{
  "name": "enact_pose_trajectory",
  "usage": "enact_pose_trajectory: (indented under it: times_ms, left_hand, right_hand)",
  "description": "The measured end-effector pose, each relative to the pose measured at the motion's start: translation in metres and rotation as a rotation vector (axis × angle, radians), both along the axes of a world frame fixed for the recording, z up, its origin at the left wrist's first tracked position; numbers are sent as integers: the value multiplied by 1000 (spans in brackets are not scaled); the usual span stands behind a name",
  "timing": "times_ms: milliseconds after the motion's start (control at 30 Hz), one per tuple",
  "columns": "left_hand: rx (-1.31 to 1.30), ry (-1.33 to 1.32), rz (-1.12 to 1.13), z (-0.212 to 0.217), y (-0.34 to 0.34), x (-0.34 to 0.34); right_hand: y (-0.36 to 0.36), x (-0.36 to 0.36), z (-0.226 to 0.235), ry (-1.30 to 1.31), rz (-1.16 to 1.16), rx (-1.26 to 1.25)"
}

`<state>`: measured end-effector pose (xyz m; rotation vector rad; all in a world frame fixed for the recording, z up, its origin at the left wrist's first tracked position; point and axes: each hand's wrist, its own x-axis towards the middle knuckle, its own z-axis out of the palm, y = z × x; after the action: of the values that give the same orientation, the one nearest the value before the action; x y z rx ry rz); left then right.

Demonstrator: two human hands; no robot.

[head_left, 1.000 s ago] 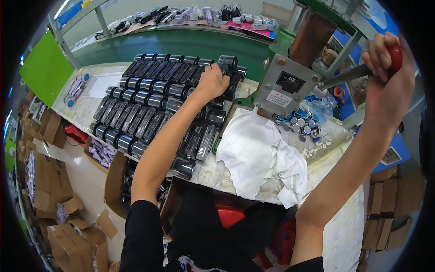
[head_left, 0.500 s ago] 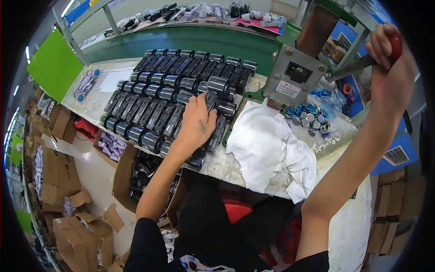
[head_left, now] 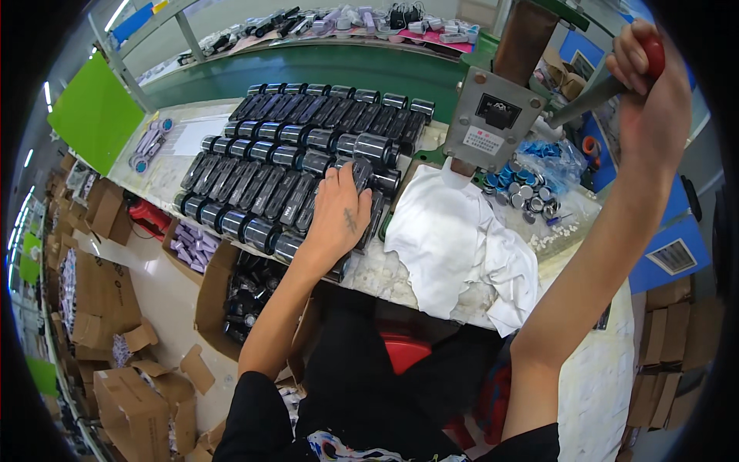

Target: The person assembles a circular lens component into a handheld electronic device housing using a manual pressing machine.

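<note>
My left hand reaches over the right end of the rows of black devices. These have slim bodies and glossy round ends. Its fingers curl round one black device, whose upper part shows past the fingertips; the palm hides the rest. High on the right, my right hand grips the red knob of a metal lever on a hand press. Below the press head, a white tip hangs above a rumpled white cloth.
Shiny round caps, some blue, lie right of the press beside a clear plastic bag. A green conveyor runs behind the table. Open cartons stand below its left edge. Two purple devices lie at far left.
The whole view has shifted slightly. My left hand has drawn a little toward me, still on the black device. My right hand keeps its grip on the knob, with the lever still raised.
</note>
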<state>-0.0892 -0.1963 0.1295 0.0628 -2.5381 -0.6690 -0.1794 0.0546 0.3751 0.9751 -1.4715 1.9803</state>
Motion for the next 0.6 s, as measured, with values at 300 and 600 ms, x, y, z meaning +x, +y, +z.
enact_pose_trajectory:
  times_ms: [300,600]
  left_hand:
    - [51,-36,-31,14,6,38]
    - [-14,7,-19,14,12,50]
  right_hand:
    - [-10,2,1,6,-121,-25]
    - [-2,-2,5,-24,-171,105]
